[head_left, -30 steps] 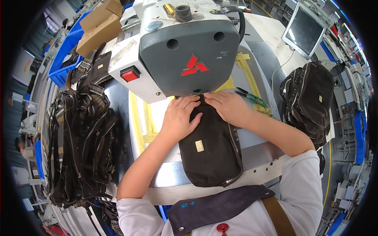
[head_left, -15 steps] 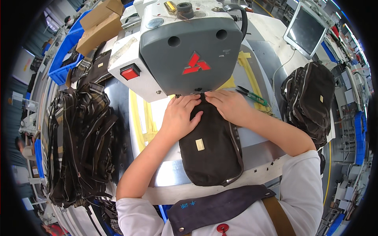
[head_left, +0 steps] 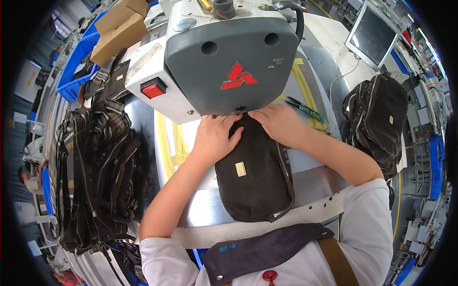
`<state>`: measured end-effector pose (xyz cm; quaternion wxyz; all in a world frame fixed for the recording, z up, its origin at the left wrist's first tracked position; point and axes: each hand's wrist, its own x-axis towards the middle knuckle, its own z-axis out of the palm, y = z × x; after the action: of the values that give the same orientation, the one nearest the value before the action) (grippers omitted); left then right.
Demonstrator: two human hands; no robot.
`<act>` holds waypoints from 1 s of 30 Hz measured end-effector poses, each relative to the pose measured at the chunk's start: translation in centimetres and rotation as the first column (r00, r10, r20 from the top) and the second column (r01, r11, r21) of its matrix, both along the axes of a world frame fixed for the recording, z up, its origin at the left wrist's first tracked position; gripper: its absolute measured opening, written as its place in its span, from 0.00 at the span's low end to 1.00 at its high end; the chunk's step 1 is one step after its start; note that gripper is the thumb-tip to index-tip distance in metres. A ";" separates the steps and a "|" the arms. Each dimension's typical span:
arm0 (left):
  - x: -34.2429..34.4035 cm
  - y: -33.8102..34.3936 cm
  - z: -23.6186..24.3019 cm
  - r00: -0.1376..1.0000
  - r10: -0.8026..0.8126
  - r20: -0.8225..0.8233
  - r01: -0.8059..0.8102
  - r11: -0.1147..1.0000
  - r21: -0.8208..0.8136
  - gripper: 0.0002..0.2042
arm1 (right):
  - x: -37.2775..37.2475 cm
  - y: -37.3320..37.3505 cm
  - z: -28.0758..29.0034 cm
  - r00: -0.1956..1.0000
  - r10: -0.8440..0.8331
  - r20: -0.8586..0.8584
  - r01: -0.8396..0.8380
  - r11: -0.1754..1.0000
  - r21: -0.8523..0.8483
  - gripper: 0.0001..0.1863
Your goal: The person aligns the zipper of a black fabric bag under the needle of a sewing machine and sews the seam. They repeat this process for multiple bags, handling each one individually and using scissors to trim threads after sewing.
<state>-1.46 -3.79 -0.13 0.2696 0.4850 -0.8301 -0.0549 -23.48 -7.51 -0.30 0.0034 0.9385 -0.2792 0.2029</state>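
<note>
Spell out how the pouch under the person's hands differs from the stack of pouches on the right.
The pouch lies singly, its far end at the machine head; the stack has several pouches piled up. The left hand and right hand rest on the pouch; neither touches the stack. The pouch's zipper shows along its right side, the stack's top one along its left. Both are dark, with a small pale label.

Both hands (head_left: 213, 139) (head_left: 281, 126) — forward, palm-down
</note>
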 end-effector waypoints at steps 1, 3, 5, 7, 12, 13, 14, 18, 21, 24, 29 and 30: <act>0.0 0.0 0.0 1.000 -0.001 -0.004 0.001 1.000 -0.012 0.13 | 0.0 0.0 0.0 1.000 -0.001 0.010 0.001 1.000 0.002 0.17; 0.1 0.1 -0.2 1.000 -0.002 -0.011 0.001 0.999 -0.036 0.13 | 0.1 -0.1 0.0 1.000 -0.003 0.030 0.003 1.000 0.006 0.17; 0.1 0.0 -0.4 1.000 -0.001 -0.015 0.001 1.000 -0.027 0.13 | 0.1 0.0 -0.1 0.999 -0.004 0.046 0.003 1.000 0.021 0.17; 0.2 0.0 -0.4 1.000 -0.003 -0.020 0.003 1.000 -0.027 0.13 | 0.1 -0.1 -0.2 0.998 -0.004 0.055 0.003 1.000 0.027 0.16; 0.2 0.2 -0.4 0.999 -0.004 -0.035 0.004 1.000 -0.017 0.13 | 0.2 0.1 -0.2 0.998 -0.008 0.063 0.006 1.000 0.022 0.16; 0.2 0.2 -0.4 0.999 -0.008 -0.035 0.007 1.000 -0.024 0.12 | 0.2 0.1 -0.2 0.998 -0.009 0.066 0.008 1.000 0.010 0.16; 0.2 0.2 -0.4 0.999 -0.012 -0.036 0.011 0.999 -0.030 0.12 | 0.2 0.2 -0.3 0.998 -0.010 0.069 0.010 1.000 -0.002 0.16; 0.2 0.2 -0.5 0.998 -0.033 -0.052 0.030 0.998 -0.062 0.12 | 0.4 0.6 -0.3 0.994 -0.053 0.093 0.056 0.998 -0.038 0.16; 1.2 0.9 -0.5 0.995 -0.020 -0.098 0.015 0.999 -0.048 0.13 | 1.7 2.0 0.0 0.966 -0.196 0.170 0.203 0.979 -0.022 0.14; 0.4 1.1 0.8 0.975 0.209 -0.072 -0.196 0.968 0.156 0.13 | 2.3 2.3 -0.8 0.961 -0.203 0.187 0.215 0.975 -0.048 0.12; 0.3 0.3 1.7 0.956 0.278 -0.091 -0.199 0.847 0.493 0.14 | 2.3 3.1 -1.0 0.960 -0.123 0.253 0.118 0.992 0.035 0.11; 0.4 0.8 1.8 0.959 0.245 -0.144 -0.133 0.836 0.533 0.14 | 2.0 3.9 -0.8 0.964 -0.094 0.250 0.083 0.995 0.055 0.10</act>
<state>-1.03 -3.02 1.69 0.2177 0.6111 -0.6999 -0.2988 -21.51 -3.57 -1.06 -0.0438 0.8915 -0.3236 0.3139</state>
